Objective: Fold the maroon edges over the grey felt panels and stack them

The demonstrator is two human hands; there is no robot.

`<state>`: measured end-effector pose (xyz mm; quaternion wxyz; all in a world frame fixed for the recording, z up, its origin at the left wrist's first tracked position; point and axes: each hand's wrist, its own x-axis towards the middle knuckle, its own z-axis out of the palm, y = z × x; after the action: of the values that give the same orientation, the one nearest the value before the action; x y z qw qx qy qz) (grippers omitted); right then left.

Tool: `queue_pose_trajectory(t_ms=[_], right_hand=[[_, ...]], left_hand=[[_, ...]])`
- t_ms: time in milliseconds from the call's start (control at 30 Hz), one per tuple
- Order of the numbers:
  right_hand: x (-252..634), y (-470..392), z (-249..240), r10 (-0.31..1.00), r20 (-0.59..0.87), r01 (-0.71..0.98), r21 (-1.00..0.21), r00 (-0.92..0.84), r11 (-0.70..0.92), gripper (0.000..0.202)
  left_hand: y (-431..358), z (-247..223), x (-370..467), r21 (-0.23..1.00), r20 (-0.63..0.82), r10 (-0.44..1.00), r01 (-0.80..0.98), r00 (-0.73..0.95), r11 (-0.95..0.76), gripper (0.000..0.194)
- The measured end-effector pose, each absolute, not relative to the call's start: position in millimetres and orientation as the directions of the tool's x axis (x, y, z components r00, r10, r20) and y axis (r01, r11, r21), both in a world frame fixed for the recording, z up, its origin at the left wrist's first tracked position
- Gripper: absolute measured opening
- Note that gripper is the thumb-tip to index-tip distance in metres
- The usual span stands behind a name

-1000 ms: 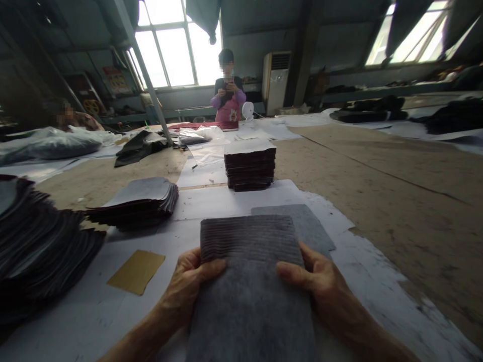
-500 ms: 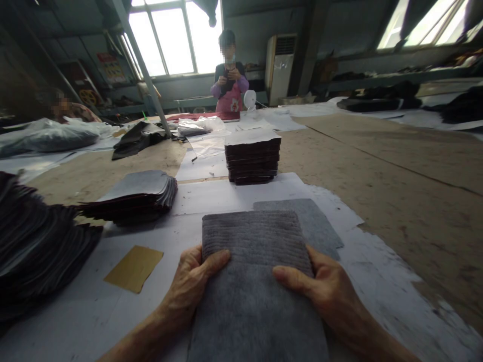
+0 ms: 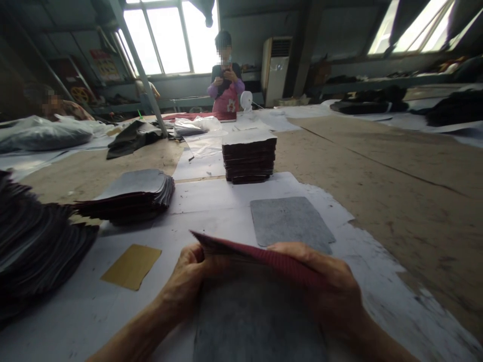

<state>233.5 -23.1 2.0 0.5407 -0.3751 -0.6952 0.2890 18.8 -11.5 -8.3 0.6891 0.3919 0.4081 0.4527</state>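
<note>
Between my hands is a bundle of fabric pieces (image 3: 260, 317), grey on the upper face. Its far end is bent up, showing a dark red ribbed face and layered edges. My left hand (image 3: 186, 274) grips the left edge, its thumb partly hidden in shadow at the fold. On the right side my right hand (image 3: 328, 276) is wrapped over the bent edge, fingers on the red face. Just beyond my right hand a grey fabric piece (image 3: 289, 221) lies flat on white paper (image 3: 196, 221). A tan card (image 3: 132, 266) lies left of my left hand.
A neat dark stack (image 3: 249, 158) stands ahead on the paper. To the left are a lower grey-topped stack (image 3: 132, 188) and a tall leaning pile (image 3: 41, 251). A metal pole (image 3: 139, 70) rises at the back left. Beyond the table stands a person (image 3: 225, 83).
The bundle's far end, lying flat before, is now bent up and shows its red face. My right hand has shifted from thumb-on-top to fingers over the edge. The view has shifted slightly.
</note>
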Motion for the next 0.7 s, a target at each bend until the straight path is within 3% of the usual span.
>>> queue_pose_trajectory(t_ms=[67, 133, 167, 200, 267, 367, 433, 500, 567, 633, 700], right_hand=[[233.4, -19.2, 1.7, 0.97, 0.209, 0.041, -0.976, -0.126, 0.216, 0.03], [233.1, -17.7, 0.8, 0.976, -0.047, -0.131, -0.988, -0.213, -0.076, 0.04], [232.7, -18.0, 0.2, 0.966, -0.103, -0.164, -0.976, -0.239, -0.144, 0.041], [232.1, -19.0, -0.5, 0.968, -0.109, -0.152, -0.978, -0.227, -0.145, 0.036], [230.4, -22.1, -1.6, 0.989, 0.033, -0.017, -0.999, -0.146, 0.031, 0.021], [227.3, -25.4, -1.8, 0.88, 0.463, 0.19, -0.859, -0.105, 0.474, 0.014], [225.2, -23.8, -0.4, 0.797, 0.593, 0.226, -0.766, -0.112, 0.602, 0.016], [223.2, -18.2, 3.5, 0.858, 0.509, 0.232, -0.828, -0.069, 0.51, 0.016], [220.7, -9.5, 11.4, 0.968, 0.249, 0.173, -0.952, -0.037, 0.251, 0.024], [217.0, 0.5, 22.2, 0.992, 0.013, 0.017, -1.0, -0.122, 0.015, 0.031], [211.2, 10.0, 31.5, 0.971, -0.023, -0.061, -0.997, -0.236, -0.038, 0.03]], left_hand=[[-11.9, -7.9, 20.0, 0.907, -0.262, 0.935, -0.271, 0.239, 0.323, 0.026], [-13.8, -7.3, 17.4, 0.955, -0.165, 0.973, -0.22, 0.16, 0.198, 0.021], [-14.7, -7.1, 15.2, 0.981, -0.073, 0.99, -0.172, 0.124, 0.094, 0.018], [-15.1, -7.1, 13.2, 0.991, 0.018, 0.994, -0.132, 0.111, -0.004, 0.015], [-14.3, -7.2, 10.6, 0.986, 0.081, 0.987, -0.155, 0.141, -0.059, 0.019], [-9.4, -7.8, 13.0, 0.935, -0.069, 0.967, -0.322, 0.245, 0.149, 0.038], [-5.9, -7.5, 17.1, 0.912, -0.154, 0.947, -0.329, 0.284, 0.246, 0.037], [-3.3, -6.0, 20.1, 0.932, -0.173, 0.953, -0.273, 0.248, 0.24, 0.025], [-1.2, -3.1, 20.1, 0.967, -0.124, 0.977, -0.198, 0.171, 0.158, 0.016], [1.4, 0.5, 16.7, 0.993, 0.023, 0.996, -0.119, 0.085, -0.012, 0.013], [5.2, 3.3, 11.3, 0.984, 0.158, 0.987, -0.087, 0.014, -0.156, 0.016]])
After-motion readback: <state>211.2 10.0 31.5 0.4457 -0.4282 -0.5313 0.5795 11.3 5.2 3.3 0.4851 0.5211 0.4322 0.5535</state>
